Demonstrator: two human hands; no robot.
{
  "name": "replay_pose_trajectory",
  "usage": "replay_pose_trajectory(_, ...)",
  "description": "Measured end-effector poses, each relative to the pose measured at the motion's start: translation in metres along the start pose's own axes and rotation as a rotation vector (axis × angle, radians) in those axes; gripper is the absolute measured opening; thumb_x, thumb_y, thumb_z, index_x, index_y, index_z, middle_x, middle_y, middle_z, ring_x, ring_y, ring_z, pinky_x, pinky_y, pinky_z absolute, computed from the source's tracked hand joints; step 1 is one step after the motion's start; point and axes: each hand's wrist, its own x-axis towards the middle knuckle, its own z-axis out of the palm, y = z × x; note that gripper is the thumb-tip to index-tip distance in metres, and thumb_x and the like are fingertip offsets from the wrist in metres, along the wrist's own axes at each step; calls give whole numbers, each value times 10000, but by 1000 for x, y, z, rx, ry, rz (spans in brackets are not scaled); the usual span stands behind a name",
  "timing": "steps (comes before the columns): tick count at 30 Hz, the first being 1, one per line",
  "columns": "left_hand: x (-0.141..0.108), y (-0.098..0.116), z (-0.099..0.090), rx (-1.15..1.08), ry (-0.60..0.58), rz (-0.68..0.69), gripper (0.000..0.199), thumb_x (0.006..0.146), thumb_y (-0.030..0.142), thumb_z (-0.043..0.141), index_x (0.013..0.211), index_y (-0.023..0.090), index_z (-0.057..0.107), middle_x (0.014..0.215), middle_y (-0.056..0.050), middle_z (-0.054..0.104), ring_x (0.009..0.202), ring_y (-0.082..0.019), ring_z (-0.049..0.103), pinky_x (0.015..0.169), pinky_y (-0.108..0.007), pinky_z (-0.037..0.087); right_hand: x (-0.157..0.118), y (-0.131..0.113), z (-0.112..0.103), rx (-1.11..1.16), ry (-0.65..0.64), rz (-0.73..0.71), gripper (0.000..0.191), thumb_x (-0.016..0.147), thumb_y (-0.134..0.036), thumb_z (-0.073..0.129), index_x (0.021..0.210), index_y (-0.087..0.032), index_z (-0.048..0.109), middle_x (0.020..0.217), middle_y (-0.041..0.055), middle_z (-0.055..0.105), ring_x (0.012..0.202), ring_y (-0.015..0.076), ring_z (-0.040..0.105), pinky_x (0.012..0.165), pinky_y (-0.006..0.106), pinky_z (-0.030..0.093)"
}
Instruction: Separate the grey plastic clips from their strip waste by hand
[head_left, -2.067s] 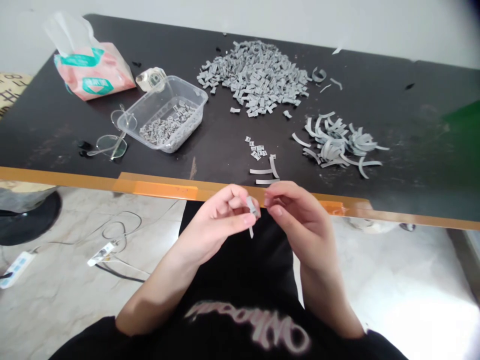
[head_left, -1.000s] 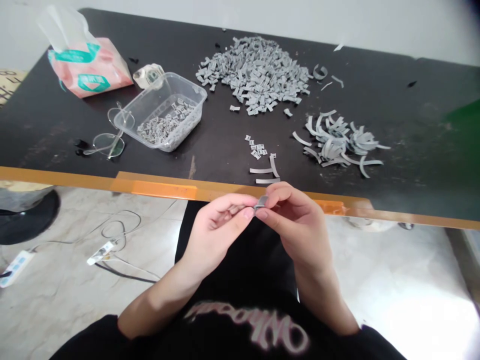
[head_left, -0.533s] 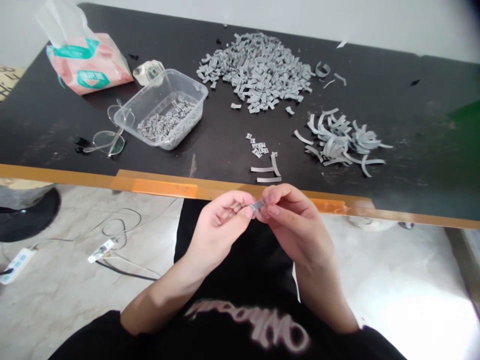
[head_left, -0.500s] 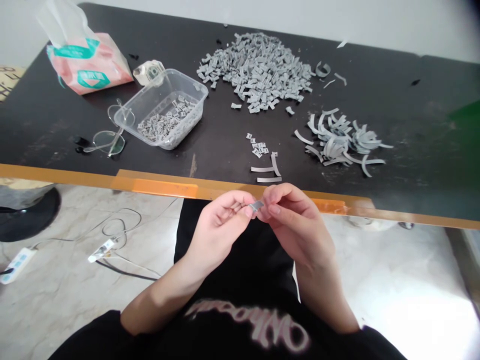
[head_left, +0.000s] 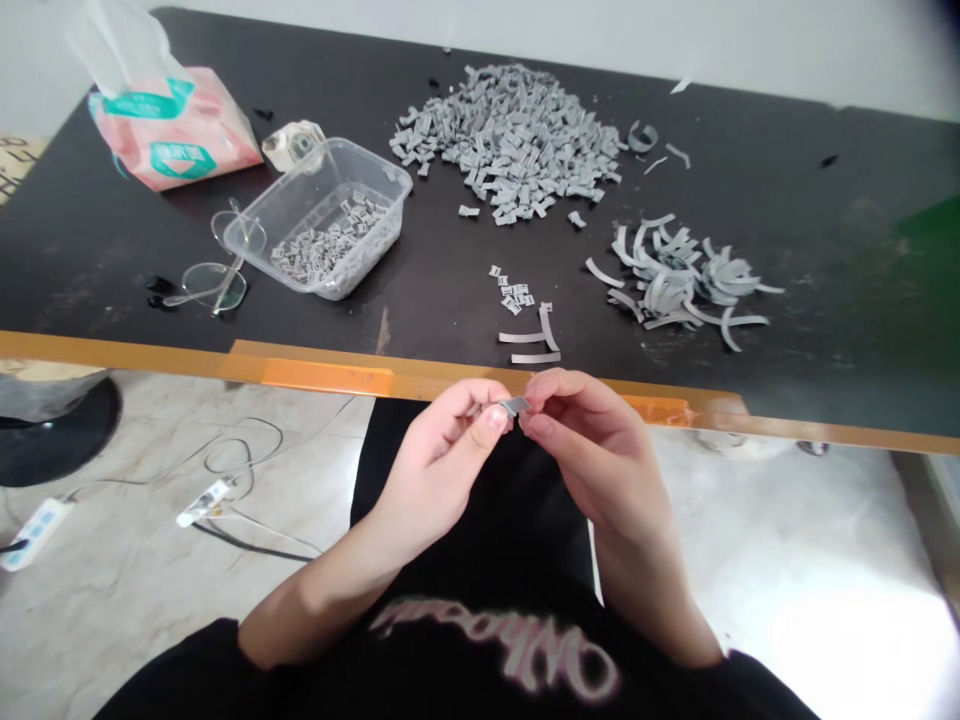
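My left hand (head_left: 448,455) pinches a small grey strip piece (head_left: 515,405) between thumb and fingers, just in front of the table's taped edge. Close beside it, my right hand (head_left: 600,445) has its thumb and fingertips together at the strip's right end. On the table beyond the hands lie a few flat grey strips (head_left: 535,358) and a small cluster of little metal clips (head_left: 516,295). A pile of curved grey strips (head_left: 675,280) is to the right. Farther back is a large heap of folded grey pieces (head_left: 517,140).
A clear plastic box (head_left: 390,210) holds many small metal clips. To its left are eyeglasses (head_left: 214,285), a tape roll (head_left: 294,146) and a tissue pack (head_left: 180,135). Orange tape (head_left: 322,376) runs along the table's front edge. Power strips (head_left: 34,535) and cables lie on the floor.
My right thumb and fingertips have closed in on the strip's right end, and the strip has tilted slightly. My left hand keeps its pinch.
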Motion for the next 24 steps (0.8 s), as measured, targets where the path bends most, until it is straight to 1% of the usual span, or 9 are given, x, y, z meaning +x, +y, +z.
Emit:
replay_pose_trajectory(4,-2,3,4,47,37,9,112,935,296,648,898,194,675,853,-16,598,778,-141,523,725,-245,438,0,-2,0,-100,17,-25,96,888,-214,710,976,-252,712,894,7,677,851,157,660,789,310,574)
replay_pose_trajectory(7,-4,7,6,145,70,48,129,954,293,608,868,204,642,814,-8,550,733,-147,474,694,-259,414,0,-3,0,-125,9,-41,93,895,-216,704,979,-254,716,894,8,679,857,156,658,790,307,571)
replay_pose_trajectory(10,-4,8,7,249,58,104,170,987,302,550,856,211,608,799,-6,520,730,-154,451,725,-268,411,0,-2,0,-135,7,-57,92,902,-214,693,980,-258,717,892,7,679,854,154,653,777,301,566)
replay_pose_trajectory(12,-3,8,7,279,55,123,181,998,311,532,865,212,603,802,-8,519,733,-157,451,743,-271,415,0,-2,0,-150,13,-60,80,902,-224,692,972,-255,715,883,10,680,842,159,651,768,308,568)
replay_pose_trajectory(15,-2,7,6,272,37,126,172,991,313,550,866,211,607,792,-5,524,725,-155,462,728,-265,427,0,-2,0,-152,16,-59,64,897,-235,699,959,-247,711,875,14,679,831,162,650,761,312,569)
replay_pose_trajectory(20,0,4,4,228,-3,90,127,965,301,601,889,207,640,830,-6,596,749,-141,529,695,-238,451,-2,-3,0,-117,5,-62,78,908,-219,691,975,-254,710,896,10,674,856,152,654,785,295,567)
replay_pose_trajectory(24,-1,2,4,202,-3,72,107,952,293,623,900,205,655,840,-11,635,754,-140,569,702,-242,477,-6,-7,0,-183,17,-87,120,892,-234,716,1009,-259,708,925,16,693,860,161,660,779,301,576)
